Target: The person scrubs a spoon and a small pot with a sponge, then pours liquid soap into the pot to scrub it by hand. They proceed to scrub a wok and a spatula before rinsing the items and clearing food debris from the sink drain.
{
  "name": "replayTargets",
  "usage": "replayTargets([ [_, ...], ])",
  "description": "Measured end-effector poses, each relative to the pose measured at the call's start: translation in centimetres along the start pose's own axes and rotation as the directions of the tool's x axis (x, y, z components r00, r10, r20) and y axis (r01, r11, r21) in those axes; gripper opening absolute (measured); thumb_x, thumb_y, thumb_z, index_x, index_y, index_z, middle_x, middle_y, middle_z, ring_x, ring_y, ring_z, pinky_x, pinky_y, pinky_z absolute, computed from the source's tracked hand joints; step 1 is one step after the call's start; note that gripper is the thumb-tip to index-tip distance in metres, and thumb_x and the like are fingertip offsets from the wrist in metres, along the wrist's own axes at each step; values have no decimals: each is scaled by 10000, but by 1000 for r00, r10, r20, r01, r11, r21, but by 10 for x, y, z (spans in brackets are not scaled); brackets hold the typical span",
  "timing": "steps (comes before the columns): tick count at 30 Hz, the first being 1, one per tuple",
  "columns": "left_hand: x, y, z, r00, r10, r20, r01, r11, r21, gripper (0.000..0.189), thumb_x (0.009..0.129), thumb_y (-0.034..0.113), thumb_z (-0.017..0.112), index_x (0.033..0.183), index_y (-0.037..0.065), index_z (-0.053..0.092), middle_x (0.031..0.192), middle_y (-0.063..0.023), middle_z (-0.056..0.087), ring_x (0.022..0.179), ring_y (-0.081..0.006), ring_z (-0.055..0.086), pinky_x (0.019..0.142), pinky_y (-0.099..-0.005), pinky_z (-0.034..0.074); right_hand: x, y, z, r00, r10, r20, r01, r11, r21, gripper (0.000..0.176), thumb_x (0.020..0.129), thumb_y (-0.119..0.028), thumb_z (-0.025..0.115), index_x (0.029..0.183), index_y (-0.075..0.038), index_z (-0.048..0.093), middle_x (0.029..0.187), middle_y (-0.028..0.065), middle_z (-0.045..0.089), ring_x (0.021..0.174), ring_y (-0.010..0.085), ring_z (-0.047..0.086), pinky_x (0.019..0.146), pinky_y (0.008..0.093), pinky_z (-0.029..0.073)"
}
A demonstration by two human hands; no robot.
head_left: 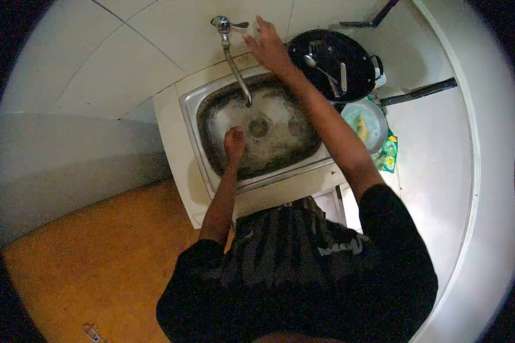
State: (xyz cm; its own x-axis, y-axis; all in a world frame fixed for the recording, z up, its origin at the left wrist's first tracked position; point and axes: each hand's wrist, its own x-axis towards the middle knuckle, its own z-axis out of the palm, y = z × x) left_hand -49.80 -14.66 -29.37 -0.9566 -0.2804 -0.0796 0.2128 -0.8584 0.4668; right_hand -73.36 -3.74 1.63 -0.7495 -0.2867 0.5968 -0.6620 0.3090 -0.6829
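My right hand point(267, 47) is raised beside the tap handle point(240, 25), its fingers apart and holding nothing; a small gap separates it from the handle. Over the left part of the metal sink point(280, 148) is my left hand point(234, 140), its fingers drawn together. Whether anything is inside that hand is hidden. The tap's spout point(237, 76) reaches down over the basin, above the drain point(259, 127). Grey and whitish patches mark the basin floor.
Right of the sink sits a black pan point(357, 54) holding a spoon point(324, 70) and other utensils. Below it are a bowl point(376, 122) with something yellow inside and a green packet point(390, 153). A tiled wall point(154, 51) rises behind.
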Motion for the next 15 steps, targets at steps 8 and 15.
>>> replayTargets([
  [8,-39,-2,27,961,255,-106,-86,640,763,182,891,126,570,986,-21,618,765,-30,541,677,-129,503,647,-236,438,4,-37,52,978,-211,-2,210,977,-45,486,956,-296,443,1329,6,370,1295,242,435,1138,412,476,1010,411,350],
  [15,-15,-30,-4,985,167,32,-73,241,968,220,884,150,596,1058,16,597,938,-62,586,781,-153,541,711,-302,452,0,-68,75,963,-141,230,214,919,-331,835,857,-441,528,1428,14,121,1454,328,41,1354,490,8,1050,612,121],
])
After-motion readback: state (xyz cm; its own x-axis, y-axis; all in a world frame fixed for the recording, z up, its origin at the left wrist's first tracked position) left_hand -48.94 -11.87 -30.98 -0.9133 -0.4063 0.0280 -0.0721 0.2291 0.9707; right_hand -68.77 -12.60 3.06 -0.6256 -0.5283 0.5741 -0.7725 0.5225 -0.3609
